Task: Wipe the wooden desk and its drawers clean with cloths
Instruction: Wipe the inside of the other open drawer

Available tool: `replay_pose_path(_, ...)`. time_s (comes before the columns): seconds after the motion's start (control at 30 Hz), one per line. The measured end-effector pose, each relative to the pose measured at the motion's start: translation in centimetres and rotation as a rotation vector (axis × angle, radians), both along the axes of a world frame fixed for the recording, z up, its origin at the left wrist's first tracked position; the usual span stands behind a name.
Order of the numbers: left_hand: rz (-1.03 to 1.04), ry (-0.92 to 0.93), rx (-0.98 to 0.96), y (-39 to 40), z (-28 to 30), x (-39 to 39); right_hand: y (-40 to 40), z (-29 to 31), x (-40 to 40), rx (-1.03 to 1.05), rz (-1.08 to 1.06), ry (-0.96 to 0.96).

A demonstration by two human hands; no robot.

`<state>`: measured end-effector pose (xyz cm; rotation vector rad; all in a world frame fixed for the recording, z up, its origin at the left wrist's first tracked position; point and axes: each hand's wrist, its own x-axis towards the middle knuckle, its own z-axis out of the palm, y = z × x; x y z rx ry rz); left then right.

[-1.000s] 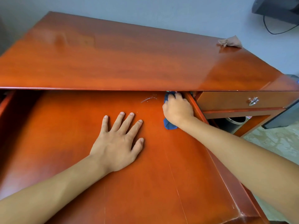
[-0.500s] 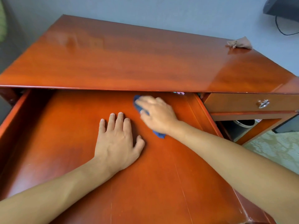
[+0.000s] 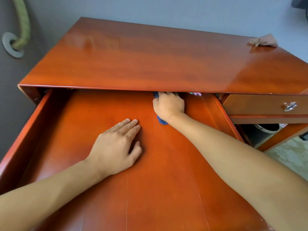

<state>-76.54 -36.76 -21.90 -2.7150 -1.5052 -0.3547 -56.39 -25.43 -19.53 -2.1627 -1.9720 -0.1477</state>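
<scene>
The red-brown wooden desk (image 3: 150, 64) has its wide drawer (image 3: 80, 124) pulled far out toward me. My left hand (image 3: 116, 147) lies flat on the drawer bottom with its fingers straight and together. My right hand (image 3: 168, 105) grips a blue cloth (image 3: 161, 121) against the drawer bottom at the very back. Its fingertips are hidden under the desktop's front edge, and only small bits of the cloth show around the hand. A crumpled beige cloth (image 3: 264, 41) lies on the desktop's far right corner.
A small shut drawer (image 3: 258, 104) with a metal handle (image 3: 290, 106) sits at the right. Below it stands a dark bin (image 3: 266, 128) on patterned carpet (image 3: 290, 155). A small colourful item (image 3: 195, 93) shows at the wide drawer's back. A green hose (image 3: 23, 22) hangs on the left wall.
My right hand slid the blue cloth left across the drawer bottom, then pushed it to the back edge under the desktop. My left fingers closed together. The view shifted left.
</scene>
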Motion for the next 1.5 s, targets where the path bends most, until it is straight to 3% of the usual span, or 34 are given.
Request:
replay_pose_path(0.07,-0.014,-0.036,0.002,-0.1,-0.1,-0.4,-1.1,-0.4,-2.2,0.022,0.047,-0.029)
replay_pose_path(0.17,-0.054,-0.068,0.054,-0.8,0.2,-2.0,-6.3,-1.3,-4.3,0.003,0.621,0.080)
replay_pose_path(0.23,-0.045,0.004,0.116,-1.8,0.8,-4.1,-6.4,-1.0,-2.2,-0.021,0.782,0.054)
replay_pose_path(0.27,-0.027,0.063,0.121,-2.2,1.2,-5.4,-5.1,-1.0,-0.9,-0.010,0.691,0.022)
replay_pose_path(0.37,0.036,0.283,0.125,-2.8,2.5,-9.4,-1.5,-1.2,0.8,0.044,0.120,0.004)
replay_pose_path(0.4,0.074,0.331,0.132,-2.7,3.0,-10.9,-1.1,-1.5,-0.3,0.052,0.055,-0.018)
replay_pose_path(0.57,0.156,0.451,0.110,-3.0,3.7,-18.1,-0.2,-1.3,-10.0,0.071,0.372,0.086)
replay_pose_path(0.67,0.176,0.227,-0.013,-3.6,3.4,-18.7,-2.8,-0.9,-13.7,0.046,0.594,0.077)
replay_pose_path(0.8,0.240,-0.137,-0.016,-4.7,3.2,-17.9,-10.0,-1.4,-11.8,-0.006,1.359,0.063)
replay_pose_path(0.87,0.292,-0.211,-0.029,-5.4,3.4,-17.8,-6.9,-1.4,-10.5,0.029,1.273,0.010)
replay_pose_path(0.97,0.364,-0.290,-0.062,-5.5,3.8,-17.5,-0.5,-1.2,-11.5,0.068,0.578,0.036)
replay_pose_path(1.03,0.372,-0.348,-0.056,-4.8,4.1,-17.4,0.4,-0.8,-14.3,0.066,0.397,0.044)
replay_pose_path(1.1,0.380,-0.375,-0.029,-4.1,4.1,-17.5,-2.1,-0.9,-17.8,0.087,0.549,0.051)
replay_pose_path(1.2,0.385,-0.422,-0.034,-3.8,4.0,-17.7,-9.2,-1.9,-20.6,0.048,0.989,0.142)
replay_pose_path(1.33,0.394,-0.403,-0.102,-4.2,4.1,-17.7,-15.1,-1.4,-16.1,-0.228,1.559,0.251)
replay_pose_path(1.4,0.412,-0.425,-0.125,-4.3,4.2,-17.5,-14.6,-0.6,-11.5,-0.381,1.623,0.261)
replay_pose_path(1.5,0.446,-0.481,-0.151,-4.2,4.1,-17.4,-10.2,-0.2,-4.6,-0.249,1.341,0.265)
